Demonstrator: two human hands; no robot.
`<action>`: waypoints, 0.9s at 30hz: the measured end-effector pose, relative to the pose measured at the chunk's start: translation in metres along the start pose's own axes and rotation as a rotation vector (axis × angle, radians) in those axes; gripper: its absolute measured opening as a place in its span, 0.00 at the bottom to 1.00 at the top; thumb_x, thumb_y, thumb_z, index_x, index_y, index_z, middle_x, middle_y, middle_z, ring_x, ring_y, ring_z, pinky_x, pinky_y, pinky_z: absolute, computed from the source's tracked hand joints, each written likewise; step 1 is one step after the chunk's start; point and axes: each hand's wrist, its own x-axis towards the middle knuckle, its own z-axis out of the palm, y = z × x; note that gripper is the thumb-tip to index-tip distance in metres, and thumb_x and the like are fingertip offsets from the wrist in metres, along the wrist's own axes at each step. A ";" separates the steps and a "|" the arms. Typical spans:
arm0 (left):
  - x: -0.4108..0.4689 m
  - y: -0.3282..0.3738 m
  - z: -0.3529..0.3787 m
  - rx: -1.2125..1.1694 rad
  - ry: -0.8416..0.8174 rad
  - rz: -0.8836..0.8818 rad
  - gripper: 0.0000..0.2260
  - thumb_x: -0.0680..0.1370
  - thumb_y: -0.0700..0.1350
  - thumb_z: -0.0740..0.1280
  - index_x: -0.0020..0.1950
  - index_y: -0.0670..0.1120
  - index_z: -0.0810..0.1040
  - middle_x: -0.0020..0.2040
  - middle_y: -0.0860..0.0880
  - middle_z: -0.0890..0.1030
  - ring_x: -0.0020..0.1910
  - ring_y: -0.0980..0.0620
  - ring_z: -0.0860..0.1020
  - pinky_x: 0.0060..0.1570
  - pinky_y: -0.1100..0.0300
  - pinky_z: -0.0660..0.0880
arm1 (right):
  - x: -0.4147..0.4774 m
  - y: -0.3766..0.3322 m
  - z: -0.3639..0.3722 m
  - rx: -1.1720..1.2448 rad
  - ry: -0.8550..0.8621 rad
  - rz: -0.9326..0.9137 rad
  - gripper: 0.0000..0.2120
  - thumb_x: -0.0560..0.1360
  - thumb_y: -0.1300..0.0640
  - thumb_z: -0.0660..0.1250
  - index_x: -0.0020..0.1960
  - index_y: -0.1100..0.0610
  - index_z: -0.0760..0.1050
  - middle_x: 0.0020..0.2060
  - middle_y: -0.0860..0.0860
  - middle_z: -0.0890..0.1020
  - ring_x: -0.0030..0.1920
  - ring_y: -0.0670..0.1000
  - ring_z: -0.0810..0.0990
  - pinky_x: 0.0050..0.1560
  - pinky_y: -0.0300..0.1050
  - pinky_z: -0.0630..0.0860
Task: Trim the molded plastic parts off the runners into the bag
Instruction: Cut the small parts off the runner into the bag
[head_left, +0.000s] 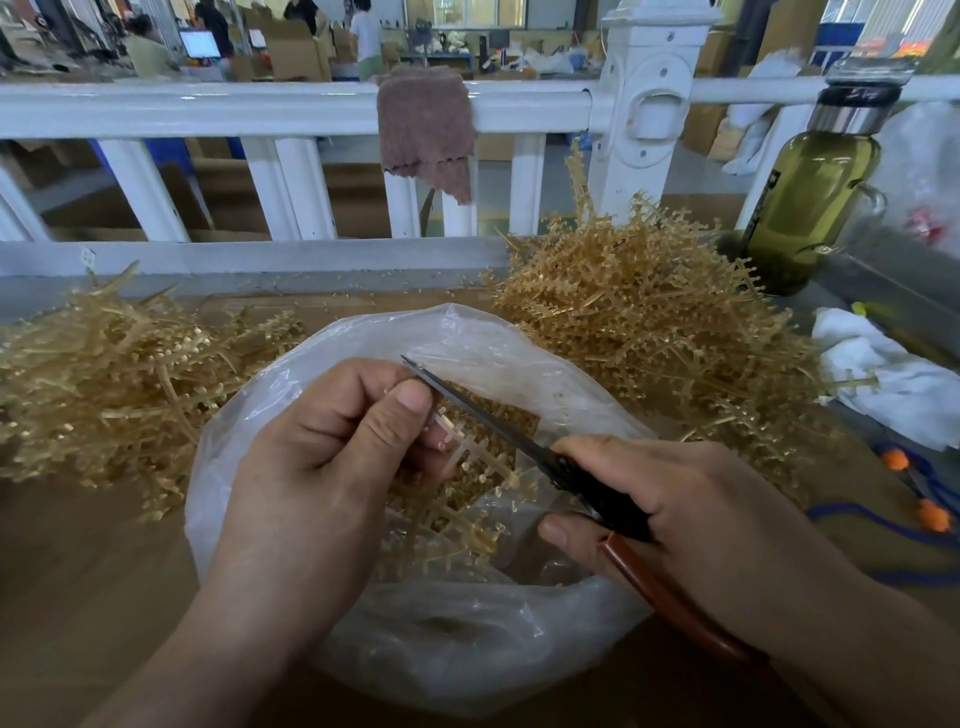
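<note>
- Head view, starting at nine o'clock from the bag: a tangled heap of tan runners (104, 374) lies on the counter (93, 571). I cannot tell whether these are already trimmed.
- Left hand (322, 441): the fingers are curled, and thumb and forefinger pinch a single runner (470, 454) over the bag's mouth.
- Clear plastic bag (467, 649): it sits at six o'clock with its rim slack and open. Loose parts (506, 423) are piled inside, under the held runner.
- Snips (519, 441): the dark blade slants from four o'clock up to ten o'clock, with its tip just beside the left thumb. That is the main hazard, since a hurried cut could nick the thumb.
- Right hand (701, 519): the fingers are wrapped round the snips' handles. Whether the blades are parted cannot be seen.
- Second heap of runners (649, 322): it sits at one o'clock and touches the bag's far rim. Cut parts may spring past the sagging rim into this heap or onto the counter. A stray runner could also slide into the bag.
- A green bottle (810, 208) stands at two o'clock, and a white cloth (893, 374) lies at three o'clock.
</note>
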 end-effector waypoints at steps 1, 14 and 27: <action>0.000 0.000 0.000 -0.002 0.003 0.000 0.11 0.78 0.49 0.66 0.38 0.48 0.81 0.35 0.46 0.83 0.34 0.52 0.82 0.36 0.66 0.78 | 0.000 0.000 0.000 0.001 -0.003 -0.003 0.18 0.76 0.34 0.59 0.51 0.47 0.76 0.33 0.42 0.76 0.34 0.42 0.76 0.32 0.36 0.70; 0.000 -0.005 -0.001 -0.040 0.010 -0.005 0.11 0.79 0.50 0.67 0.39 0.49 0.82 0.34 0.48 0.83 0.34 0.54 0.81 0.35 0.67 0.76 | 0.000 -0.005 -0.002 -0.007 -0.007 -0.014 0.12 0.77 0.38 0.60 0.45 0.45 0.70 0.30 0.41 0.73 0.32 0.42 0.75 0.32 0.32 0.66; 0.001 -0.006 -0.001 -0.068 0.002 -0.045 0.12 0.79 0.50 0.67 0.39 0.48 0.82 0.34 0.48 0.83 0.33 0.54 0.80 0.33 0.67 0.75 | 0.000 -0.007 -0.002 -0.013 -0.018 -0.019 0.08 0.77 0.40 0.64 0.45 0.38 0.66 0.28 0.38 0.71 0.30 0.41 0.74 0.29 0.30 0.65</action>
